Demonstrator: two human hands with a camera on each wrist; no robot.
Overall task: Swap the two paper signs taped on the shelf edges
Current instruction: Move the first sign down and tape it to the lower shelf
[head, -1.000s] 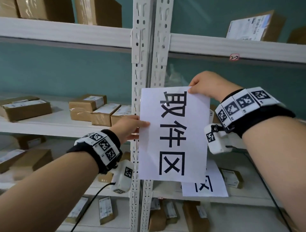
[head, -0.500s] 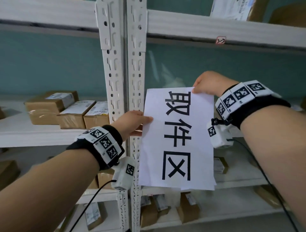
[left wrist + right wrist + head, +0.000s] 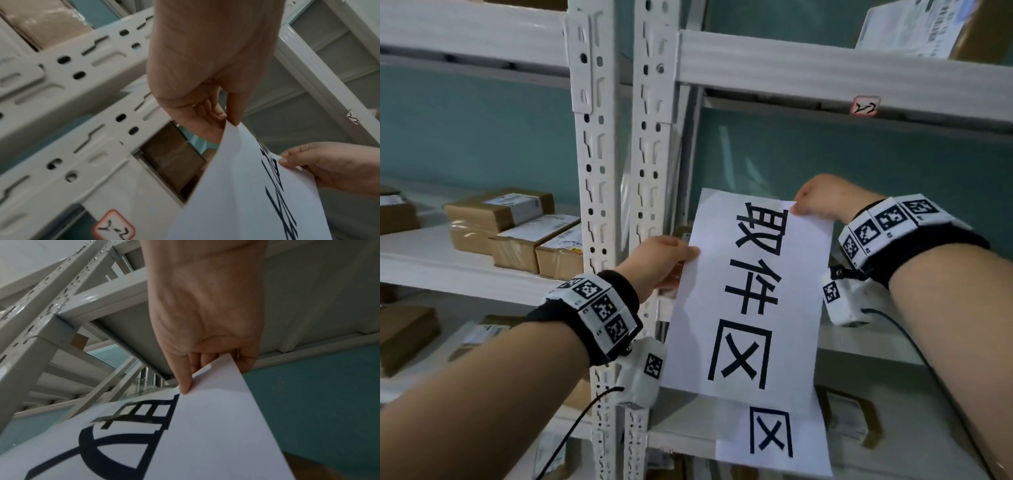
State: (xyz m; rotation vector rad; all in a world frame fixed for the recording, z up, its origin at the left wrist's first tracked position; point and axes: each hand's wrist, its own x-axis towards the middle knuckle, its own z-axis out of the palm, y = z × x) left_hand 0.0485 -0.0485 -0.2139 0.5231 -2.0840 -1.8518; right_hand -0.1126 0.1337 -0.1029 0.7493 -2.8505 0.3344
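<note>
Before the white shelf post (image 3: 592,171) we pinch one paper sign (image 3: 753,294) with left hand (image 3: 661,262) and right hand (image 3: 822,198), fingers closed on its edges.

White metal shelving (image 3: 825,72) fills the frame, with two slotted upright posts (image 3: 589,171) side by side left of centre. On the middle shelf board (image 3: 448,263) at left, brown cardboard parcels (image 3: 517,233) with white labels sit in a close row. A larger labelled parcel (image 3: 928,27) rests on the top shelf at upper right. A small red-bordered tag (image 3: 865,105) is stuck on that shelf's front edge. More parcels (image 3: 849,418) lie on the lower shelf at lower right, and others at lower left.
</note>
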